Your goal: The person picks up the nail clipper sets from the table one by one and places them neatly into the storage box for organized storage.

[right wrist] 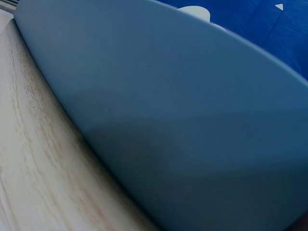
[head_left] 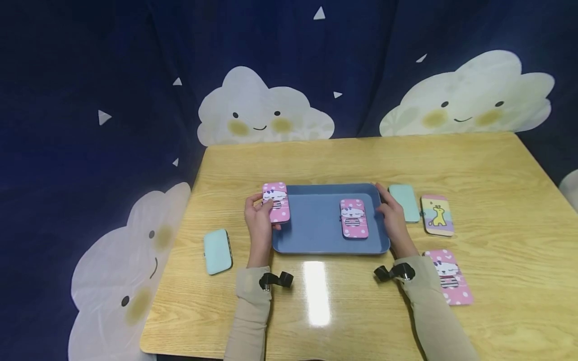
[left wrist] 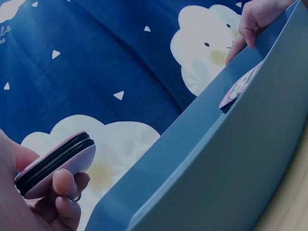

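Observation:
In the head view my left hand [head_left: 259, 220] holds a small pink hinged case [head_left: 276, 203] with a white cartoon cat over the left end of a blue tray [head_left: 311, 245]. The left wrist view shows this case [left wrist: 57, 161] edge on, its black seam between two pink shells, fingers curled under it. My right hand [head_left: 393, 218] grips the tray's right end, thumb at the rim. Inside the tray, toward the right, lies a matching pink case [head_left: 354, 219]. The tray's wall [right wrist: 159, 96] fills most of the right wrist view.
Left of the tray lies a mint case [head_left: 218, 251]. To the right are another mint case [head_left: 405, 203], a striped giraffe case [head_left: 437, 215] and a pink cat case [head_left: 449, 278] partly behind the right sleeve. A dark blue cloud-print curtain [head_left: 356, 60] hangs behind the wooden table [head_left: 506, 200].

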`<state>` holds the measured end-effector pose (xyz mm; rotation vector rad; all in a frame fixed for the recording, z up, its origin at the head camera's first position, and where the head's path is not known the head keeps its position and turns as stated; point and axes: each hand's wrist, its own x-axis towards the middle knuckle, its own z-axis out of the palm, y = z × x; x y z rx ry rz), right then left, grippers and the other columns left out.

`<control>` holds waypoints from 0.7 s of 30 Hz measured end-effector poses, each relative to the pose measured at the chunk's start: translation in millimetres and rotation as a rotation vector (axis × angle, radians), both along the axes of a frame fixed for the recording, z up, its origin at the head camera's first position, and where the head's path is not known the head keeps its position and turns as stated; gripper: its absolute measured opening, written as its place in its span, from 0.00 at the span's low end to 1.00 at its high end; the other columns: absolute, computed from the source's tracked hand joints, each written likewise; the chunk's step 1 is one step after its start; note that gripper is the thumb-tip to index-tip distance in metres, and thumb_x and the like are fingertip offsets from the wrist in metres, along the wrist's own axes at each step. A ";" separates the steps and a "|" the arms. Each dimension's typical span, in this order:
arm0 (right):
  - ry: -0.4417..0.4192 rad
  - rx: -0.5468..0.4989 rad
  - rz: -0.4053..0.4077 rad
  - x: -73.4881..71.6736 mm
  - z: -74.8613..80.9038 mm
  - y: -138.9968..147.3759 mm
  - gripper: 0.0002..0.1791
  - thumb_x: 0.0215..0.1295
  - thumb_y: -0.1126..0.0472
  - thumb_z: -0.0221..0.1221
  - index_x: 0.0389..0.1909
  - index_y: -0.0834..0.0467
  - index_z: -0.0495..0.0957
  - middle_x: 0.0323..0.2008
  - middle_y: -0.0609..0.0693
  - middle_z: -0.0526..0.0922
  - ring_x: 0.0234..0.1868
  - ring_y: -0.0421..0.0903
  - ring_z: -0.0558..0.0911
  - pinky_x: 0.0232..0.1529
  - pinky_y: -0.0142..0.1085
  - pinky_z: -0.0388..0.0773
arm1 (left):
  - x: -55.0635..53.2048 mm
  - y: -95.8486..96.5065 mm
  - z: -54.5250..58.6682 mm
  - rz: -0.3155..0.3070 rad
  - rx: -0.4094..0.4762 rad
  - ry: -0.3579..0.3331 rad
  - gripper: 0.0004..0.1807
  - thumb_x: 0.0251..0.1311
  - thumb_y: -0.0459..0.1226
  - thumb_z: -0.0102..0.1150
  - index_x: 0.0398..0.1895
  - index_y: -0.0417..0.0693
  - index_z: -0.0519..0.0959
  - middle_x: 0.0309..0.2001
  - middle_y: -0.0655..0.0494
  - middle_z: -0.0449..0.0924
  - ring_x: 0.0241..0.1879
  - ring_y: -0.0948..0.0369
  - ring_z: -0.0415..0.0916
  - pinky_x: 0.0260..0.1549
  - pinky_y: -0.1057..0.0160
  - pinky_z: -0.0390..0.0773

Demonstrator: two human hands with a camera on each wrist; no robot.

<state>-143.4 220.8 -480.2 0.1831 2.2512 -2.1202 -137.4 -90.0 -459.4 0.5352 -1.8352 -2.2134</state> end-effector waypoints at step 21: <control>0.020 0.015 0.001 -11.9 -23.5 7.1 0.37 0.65 0.76 0.40 0.77 0.57 0.55 0.78 0.52 0.50 0.78 0.49 0.44 0.76 0.46 0.39 | 1.6 12.5 6.7 -0.118 0.008 0.012 0.14 0.65 0.29 0.53 0.52 0.36 0.66 0.30 0.47 0.79 0.12 0.61 0.73 0.05 0.65 0.71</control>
